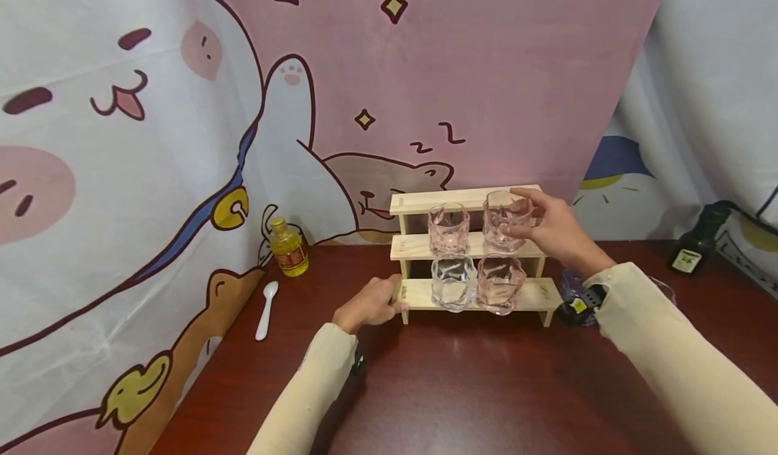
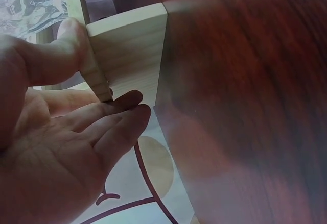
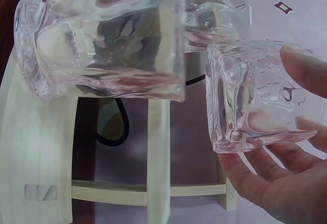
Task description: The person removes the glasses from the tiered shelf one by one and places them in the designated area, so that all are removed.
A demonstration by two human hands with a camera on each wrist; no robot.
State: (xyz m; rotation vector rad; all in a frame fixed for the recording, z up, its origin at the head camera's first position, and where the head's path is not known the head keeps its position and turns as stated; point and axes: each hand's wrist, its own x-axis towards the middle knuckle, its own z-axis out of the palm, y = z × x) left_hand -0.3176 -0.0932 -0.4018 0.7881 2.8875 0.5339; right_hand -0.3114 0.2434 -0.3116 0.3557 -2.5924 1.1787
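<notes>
A three-tier wooden stand [image 1: 410, 246] stands on the table. My left hand [image 1: 372, 301] grips the left end of its lowest step, thumb on top and fingers under the edge. A pinkish glass [image 1: 504, 220] is held in my right hand [image 1: 556, 229] at the right of the middle step; the right wrist view shows thumb and fingers on either side of the glass [image 3: 258, 104]. Beside it on the middle step is another pinkish glass [image 1: 448, 229]. On the lowest step, a clear glass [image 1: 453, 283] and a pinkish glass [image 1: 500, 285] stand side by side.
A small bottle of yellow liquid [image 1: 288, 251] and a white spoon [image 1: 266, 310] are at the table's left. A dark bottle [image 1: 697, 239] stands far right. Purplish clear items [image 1: 573, 283] sit partly hidden behind my right wrist. Printed cloth [image 1: 486, 90] hangs behind.
</notes>
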